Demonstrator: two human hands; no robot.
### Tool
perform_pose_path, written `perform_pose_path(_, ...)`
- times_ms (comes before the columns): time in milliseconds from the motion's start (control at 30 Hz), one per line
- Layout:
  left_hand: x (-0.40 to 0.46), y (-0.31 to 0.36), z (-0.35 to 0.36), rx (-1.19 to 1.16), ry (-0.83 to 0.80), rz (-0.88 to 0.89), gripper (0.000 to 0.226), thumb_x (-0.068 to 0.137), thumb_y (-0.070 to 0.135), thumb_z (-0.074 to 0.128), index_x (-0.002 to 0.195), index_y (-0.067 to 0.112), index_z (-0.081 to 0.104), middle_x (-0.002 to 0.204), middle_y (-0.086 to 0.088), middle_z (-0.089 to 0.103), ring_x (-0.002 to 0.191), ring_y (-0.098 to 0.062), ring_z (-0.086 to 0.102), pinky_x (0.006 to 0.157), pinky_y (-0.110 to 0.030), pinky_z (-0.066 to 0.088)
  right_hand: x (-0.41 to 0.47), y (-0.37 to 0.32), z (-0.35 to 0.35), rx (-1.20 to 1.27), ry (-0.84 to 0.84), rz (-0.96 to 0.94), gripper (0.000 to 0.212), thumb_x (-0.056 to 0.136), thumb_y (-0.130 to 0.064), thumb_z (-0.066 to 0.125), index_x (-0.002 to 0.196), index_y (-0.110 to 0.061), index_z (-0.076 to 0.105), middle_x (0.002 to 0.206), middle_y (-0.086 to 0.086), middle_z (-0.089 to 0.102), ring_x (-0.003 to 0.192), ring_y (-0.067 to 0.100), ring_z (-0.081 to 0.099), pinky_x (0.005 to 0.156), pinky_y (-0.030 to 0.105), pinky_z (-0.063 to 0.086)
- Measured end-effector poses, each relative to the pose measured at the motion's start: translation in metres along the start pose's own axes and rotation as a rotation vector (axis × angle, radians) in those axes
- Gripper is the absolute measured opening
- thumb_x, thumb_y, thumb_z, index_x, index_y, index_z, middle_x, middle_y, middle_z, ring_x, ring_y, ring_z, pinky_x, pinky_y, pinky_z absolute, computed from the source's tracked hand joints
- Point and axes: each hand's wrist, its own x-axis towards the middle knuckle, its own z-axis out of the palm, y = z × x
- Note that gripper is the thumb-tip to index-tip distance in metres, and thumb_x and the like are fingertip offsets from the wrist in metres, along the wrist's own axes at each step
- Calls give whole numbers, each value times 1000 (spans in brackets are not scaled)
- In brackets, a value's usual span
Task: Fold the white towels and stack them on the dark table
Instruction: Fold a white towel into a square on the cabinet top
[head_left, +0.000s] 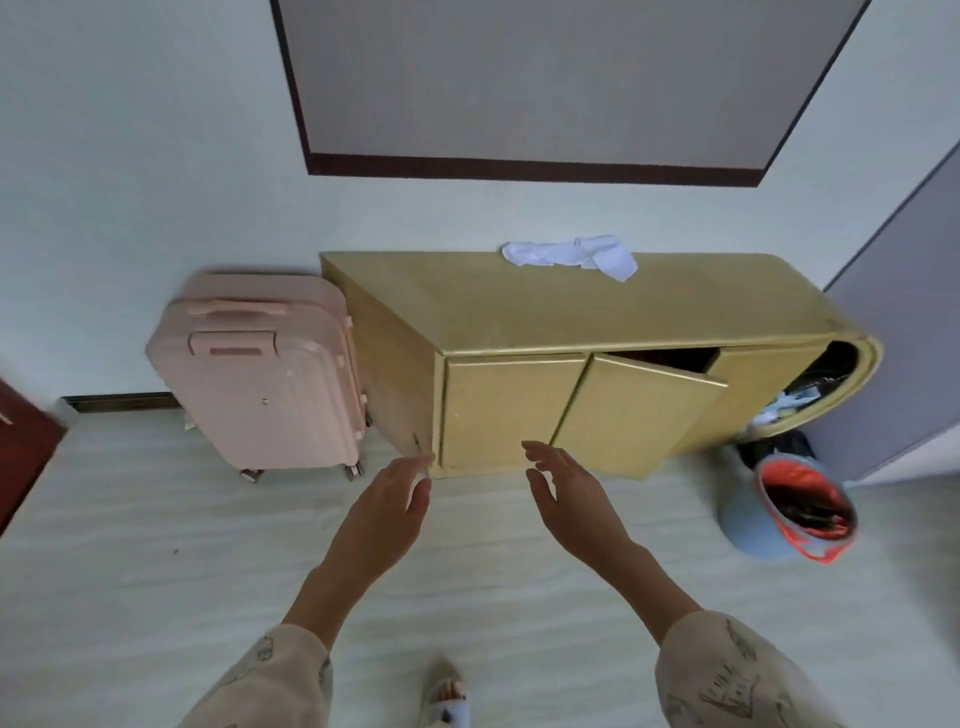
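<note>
A crumpled white towel (571, 255) lies on the far edge of the yellow cabinet (545, 306), against the wall, well beyond both hands. The left hand (387, 512) and the right hand (569, 499) are stretched forward over the pale floor (130, 545), palms turned toward each other, fingers loose and straight, holding nothing. Their fingertips are near the cabinet's lower front. One cabinet door (631, 413) stands ajar, its inside dark; the rounded right end is open and shows a jumble of dark and white items I cannot make out. A blue bin (748, 525) with a red liner (802, 501) stands on the floor beside that end. A pink suitcase (260, 374) stands upright just left of the cabinet.
</note>
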Motion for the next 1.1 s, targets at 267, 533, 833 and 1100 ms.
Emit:
perform_pose_path(267, 188, 23, 20, 25, -136, 85, 35, 98, 19, 38, 131, 15, 47, 133, -2, 50, 124, -15, 45, 103, -26, 33, 153, 71, -29, 80, 46, 102, 35, 96, -14, 46, 131, -12, 50, 124, 3, 59, 109, 19, 59, 91, 29, 47)
perform_pose_path(533, 370, 21, 76, 47, -149, -6, 33, 95, 11, 42, 127, 9, 50, 127, -7, 53, 118, -21, 50, 99, -27, 35, 328, 180, -37, 110, -53, 158, 34, 95, -14, 47, 129, -12, 50, 123, 5, 59, 109, 22, 58, 91, 34, 46)
perform_pose_path(833, 590, 17, 136, 92, -274, -265, 40, 93, 19, 36, 130, 7, 46, 133, -12, 47, 121, -25, 46, 103, -32, 35, 548, 300, -45, -23, -312, 228, 42, 97, -20, 42, 139, -14, 39, 136, 8, 49, 125, 25, 45, 100, 33, 38)
perform_pose_path(1100, 708, -4, 194, 343, -441, -183, 51, 94, 11, 35, 143, 13, 23, 153, -4, 14, 141, -20, 15, 110, -36, 26, 620, 376, 8, -288, -560, 275, 76, 94, -45, 43, 149, -25, -6, 157, 8, -13, 145, 28, -9, 117, 43, 5)
